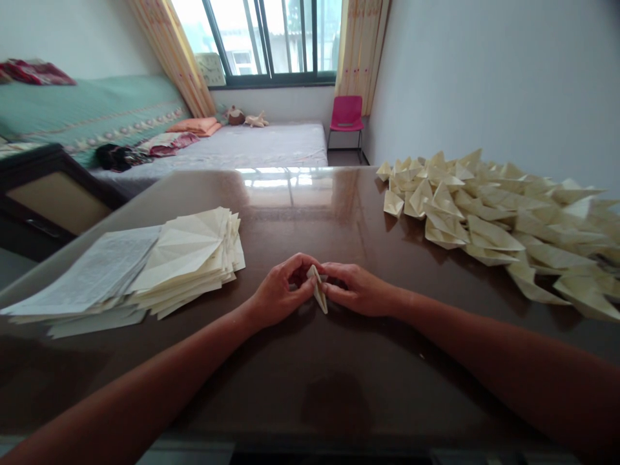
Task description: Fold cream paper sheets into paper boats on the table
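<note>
Between my two hands, over the middle of the brown table, is a small folded paper piece [319,294], cream coloured and narrow, with its lower tip pointing toward me. My left hand [283,289] pinches it from the left with thumb and fingers. From the other side, my right hand [359,289] grips it the same way. Parts of the paper are hidden behind the fingers. To the left lies a stack of creased cream paper sheets [186,248], overlapping some printed sheets [97,265]. A large heap of folded paper boats [494,219] covers the table's right side.
The glossy brown table [300,226] reflects the window. Beyond its far edge are a bed [271,143] and a pink chair [347,115]. A dark cabinet [53,197] stands at the left, and a pale wall [508,77] rises on the right.
</note>
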Motion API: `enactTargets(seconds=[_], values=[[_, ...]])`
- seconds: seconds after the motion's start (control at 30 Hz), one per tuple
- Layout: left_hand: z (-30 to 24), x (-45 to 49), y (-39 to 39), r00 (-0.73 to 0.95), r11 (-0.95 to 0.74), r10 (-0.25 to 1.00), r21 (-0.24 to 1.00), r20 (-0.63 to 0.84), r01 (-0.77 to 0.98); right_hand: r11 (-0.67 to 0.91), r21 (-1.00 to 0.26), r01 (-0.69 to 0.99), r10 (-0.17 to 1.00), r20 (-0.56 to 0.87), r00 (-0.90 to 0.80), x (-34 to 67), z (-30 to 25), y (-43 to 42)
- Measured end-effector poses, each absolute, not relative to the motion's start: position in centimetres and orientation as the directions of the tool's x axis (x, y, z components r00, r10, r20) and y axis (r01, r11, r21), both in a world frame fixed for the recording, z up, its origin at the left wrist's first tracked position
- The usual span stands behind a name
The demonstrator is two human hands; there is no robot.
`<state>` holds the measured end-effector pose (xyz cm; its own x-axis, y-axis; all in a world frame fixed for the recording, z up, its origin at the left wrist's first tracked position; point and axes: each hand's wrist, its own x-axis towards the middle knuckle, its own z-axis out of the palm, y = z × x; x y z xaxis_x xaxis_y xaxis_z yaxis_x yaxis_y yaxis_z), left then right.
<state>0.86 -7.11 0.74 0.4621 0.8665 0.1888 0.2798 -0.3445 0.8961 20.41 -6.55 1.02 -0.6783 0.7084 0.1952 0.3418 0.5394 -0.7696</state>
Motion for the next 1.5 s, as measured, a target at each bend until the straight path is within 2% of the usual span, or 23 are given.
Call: enactTargets(seconds=[0.1,0.23,0.4,0.5,0.7,0.87,1.1,1.3,1.5], values=[[0.5,1.0,-7.2,0.455,-0.408,0.859,0.849,0.233,0.335,0.577,-0.715,0.393,0.721,0.220,-0.657,20.1,0.8,-7.0],[0.1,1.3,-7.5,0.391,-0.459,0.874,0.751,0.287,0.475,0.631,-0.563,0.534,0.753,0.278,-0.597,19.4,0.2,-7.7],[0.0,1.7,-7.9,0.398,-0.505,0.859,0.653,0.321,0.564,0.566,-0.458,0.685,0.819,0.220,-0.529,19.1,0.1,-7.7],[0.1,1.8,-8.0,0.402,-0.526,0.849,0.623,0.342,0.580,0.562,-0.440,0.700,0.822,0.199,-0.534,19.1,0.1,-7.6],[-0.3,1.9,-7.6,0.374,-0.512,0.859,0.613,0.349,0.602,0.588,-0.436,0.681,0.806,0.255,-0.533,18.9,0.2,-7.7],[-0.7,1.8,-7.2,0.397,-0.519,0.854,0.602,0.337,0.607,0.536,-0.342,0.772,0.844,0.203,-0.496,18.9,0.3,-7.8],[-0.3,1.3,-6.6,0.364,-0.424,0.903,0.604,0.227,0.675,0.530,-0.333,0.780,0.848,0.181,-0.499,19.6,0.2,-7.3],[0.0,-0.4,-6.0,0.547,-0.532,0.816,0.610,0.185,0.587,0.598,-0.346,0.723,0.797,0.152,-0.585,20.5,0.5,-7.0],[1.3,-1.8,-6.1,0.751,-0.754,0.628,0.397,0.203,0.523,0.754,-0.231,0.615,0.655,0.188,-0.732,21.7,1.0,-6.3]])
